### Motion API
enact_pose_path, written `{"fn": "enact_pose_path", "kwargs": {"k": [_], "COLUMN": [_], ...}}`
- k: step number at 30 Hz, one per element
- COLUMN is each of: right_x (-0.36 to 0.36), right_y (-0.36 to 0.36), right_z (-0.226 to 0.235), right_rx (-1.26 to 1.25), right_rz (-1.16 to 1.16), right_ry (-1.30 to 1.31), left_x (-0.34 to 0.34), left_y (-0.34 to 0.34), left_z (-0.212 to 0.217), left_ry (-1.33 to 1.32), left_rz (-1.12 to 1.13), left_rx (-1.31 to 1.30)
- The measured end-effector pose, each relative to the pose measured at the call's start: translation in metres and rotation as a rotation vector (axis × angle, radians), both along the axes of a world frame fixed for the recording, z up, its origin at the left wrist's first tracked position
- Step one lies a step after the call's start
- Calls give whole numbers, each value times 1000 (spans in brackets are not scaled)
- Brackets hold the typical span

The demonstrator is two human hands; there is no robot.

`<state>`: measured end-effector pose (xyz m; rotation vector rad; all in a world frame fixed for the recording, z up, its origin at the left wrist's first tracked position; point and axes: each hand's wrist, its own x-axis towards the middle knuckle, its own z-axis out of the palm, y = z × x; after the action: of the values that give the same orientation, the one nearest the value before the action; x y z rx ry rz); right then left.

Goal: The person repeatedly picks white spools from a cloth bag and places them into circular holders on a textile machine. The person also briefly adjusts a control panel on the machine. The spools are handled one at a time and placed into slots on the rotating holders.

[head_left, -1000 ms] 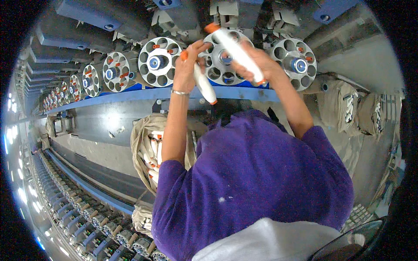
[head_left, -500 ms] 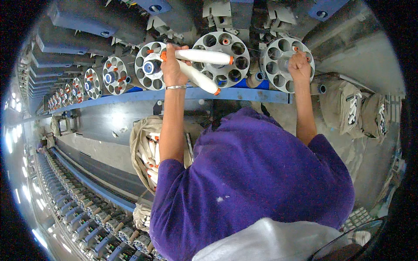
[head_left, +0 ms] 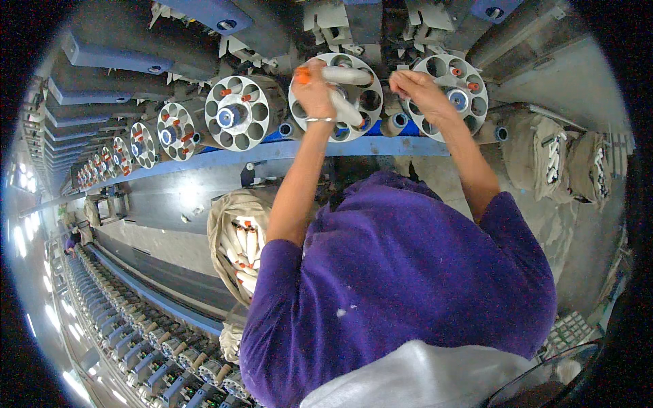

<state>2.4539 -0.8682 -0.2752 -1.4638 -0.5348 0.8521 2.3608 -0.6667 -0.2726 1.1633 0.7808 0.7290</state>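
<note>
My left hand is closed around the orange ends of two white yarn bobbins: an upper bobbin and a lower bobbin. Both stick out to the right, in front of the middle round magazine with its ring of holes, and cover part of it. At the left edge of the right-hand magazine, my right hand has its fingers pinched together. Motion smears its fingertips, and whatever they hold cannot be made out. Two orange bobbin tips show in that magazine's upper right holes.
Along the blue rail, more round magazines run off to the left. An open cloth sack of white bobbins stands below my left arm. More sacks hang at the right. Blue machine housings jut out above.
My left hand has carried the two bobbins rightward, from the left magazine to the middle one. My right hand has moved left, away from the orange tips on the right-hand magazine.
</note>
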Motion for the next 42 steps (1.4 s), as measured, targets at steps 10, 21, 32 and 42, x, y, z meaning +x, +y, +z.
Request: {"fn": "enact_pose_path", "kwargs": {"k": [10, 21, 32, 42], "right_x": [-10, -3, -59, -2], "right_y": [22, -52, -5, -68], "right_z": [36, -6, 32, 72], "right_rx": [75, 1029, 137, 231], "right_rz": [-288, -132, -143, -513], "right_ry": [-452, 908, -71, -1], "left_x": [3, -30, 0, -86], "left_y": [37, 71, -28, -44], "left_z": [37, 66, 10, 18], "left_ry": [-300, -432, -153, 126], "left_rz": [-146, 61, -72, -305], "left_rx": [-315, -506, 317, 271]}}
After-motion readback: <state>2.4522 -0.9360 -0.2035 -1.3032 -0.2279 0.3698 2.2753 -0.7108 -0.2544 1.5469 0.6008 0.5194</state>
